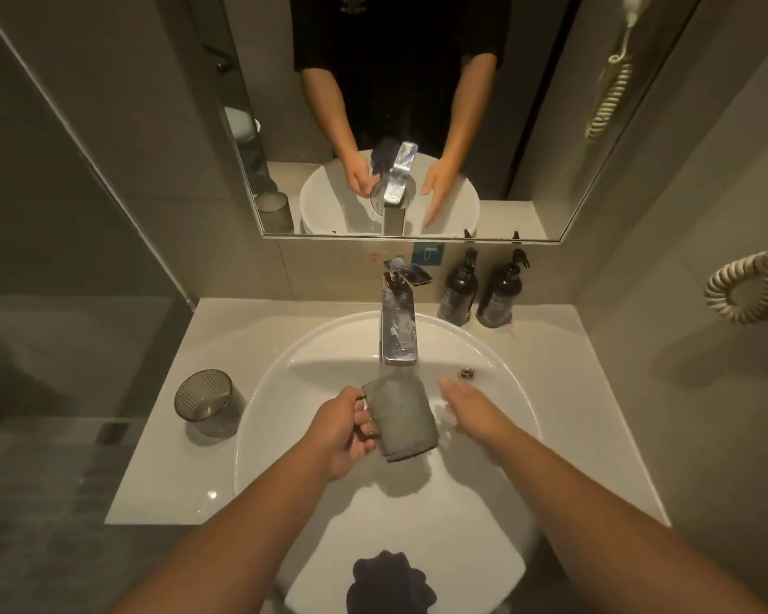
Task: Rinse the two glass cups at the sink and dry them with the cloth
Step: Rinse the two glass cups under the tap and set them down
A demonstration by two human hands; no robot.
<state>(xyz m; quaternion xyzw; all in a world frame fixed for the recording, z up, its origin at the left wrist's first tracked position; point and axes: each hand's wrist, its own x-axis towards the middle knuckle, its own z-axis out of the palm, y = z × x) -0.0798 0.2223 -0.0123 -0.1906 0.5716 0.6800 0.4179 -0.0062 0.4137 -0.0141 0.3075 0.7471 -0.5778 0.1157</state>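
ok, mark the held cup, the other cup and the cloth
held cup (402, 418), head view, on its frosted side wall
other cup (207, 403), head view, on its ribbed wall
cloth (389, 584), head view, middle of the dark bundle

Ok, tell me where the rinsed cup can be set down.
Bare counter lies near the basin, in front of the second cup. The back right corner is crowded by two pump bottles. The cloth covers the basin's front rim.

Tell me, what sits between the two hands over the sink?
In the head view, the glass cup lies between them: the left hand holds its handle, and the open right hand is beside it.
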